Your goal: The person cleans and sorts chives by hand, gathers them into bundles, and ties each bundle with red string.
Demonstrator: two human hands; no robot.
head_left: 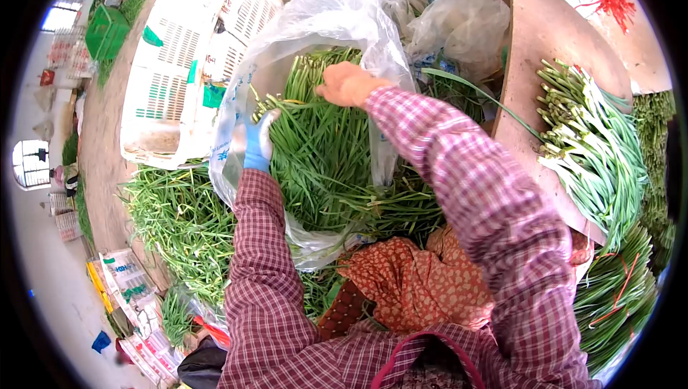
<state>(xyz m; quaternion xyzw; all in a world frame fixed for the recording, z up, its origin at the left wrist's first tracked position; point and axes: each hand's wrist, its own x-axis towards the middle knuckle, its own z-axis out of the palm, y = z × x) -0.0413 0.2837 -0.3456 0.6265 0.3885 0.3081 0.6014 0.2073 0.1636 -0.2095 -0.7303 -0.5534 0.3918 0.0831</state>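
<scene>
Long green stalks fill an open clear plastic bag in front of me. My left hand, in a blue and white glove, is at the bag's left side, its thumb against the stalks; the rest of its fingers are hidden. Bare and curled, my right hand is over the cut ends of the stalks at the bag's upper right. What its fingers hold, if anything, is too small to make out.
White crates stand at the upper left. Loose greens lie below them. On the right, a brown board bears a pile of white-stemmed stalks. Tied green bundles lie at the lower right. Another plastic bag is behind.
</scene>
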